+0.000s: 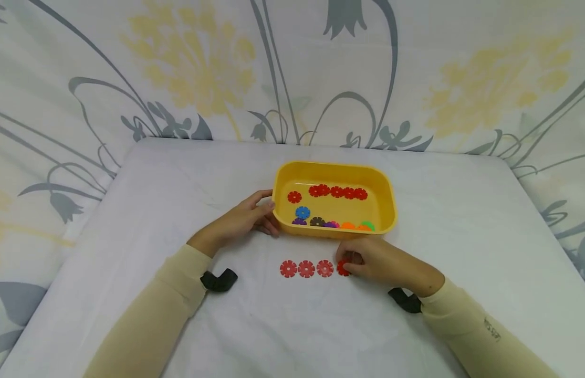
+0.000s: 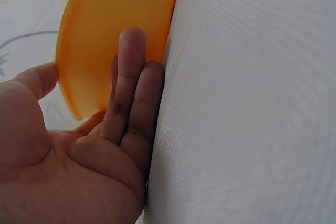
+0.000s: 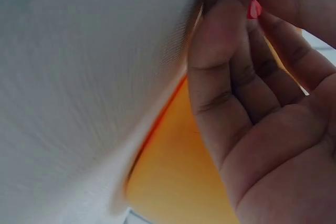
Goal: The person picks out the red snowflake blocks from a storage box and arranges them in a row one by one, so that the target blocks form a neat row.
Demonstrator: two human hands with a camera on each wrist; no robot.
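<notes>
Right fingers: your right hand (image 1: 375, 262) pinches a red disc (image 1: 342, 268) with curled fingers (image 3: 220, 51) and holds it down on the table (image 1: 254, 325).
Red disc: it sits at the right end of a row, just beside the other discs.
Row: three red discs (image 1: 306, 269) lie flat in a line on the near side of the tray, left of your right hand.
Left fingers: your left hand (image 1: 242, 220) has straight fingers (image 2: 131, 87) pressed together against the left wall of the yellow tray (image 1: 384, 194), with the thumb up at the rim.
Tray: it stands in the middle of the table, just beyond both hands.
Inside the tray: more red discs (image 1: 337, 192) lie along the far side, one red disc (image 1: 294, 197) sits alone at the left, and a blue disc (image 1: 302, 212) and other colours lie along the near wall.
How far: I think you are partway. Four reds are out in the row, and about six reds are left in the tray.
</notes>
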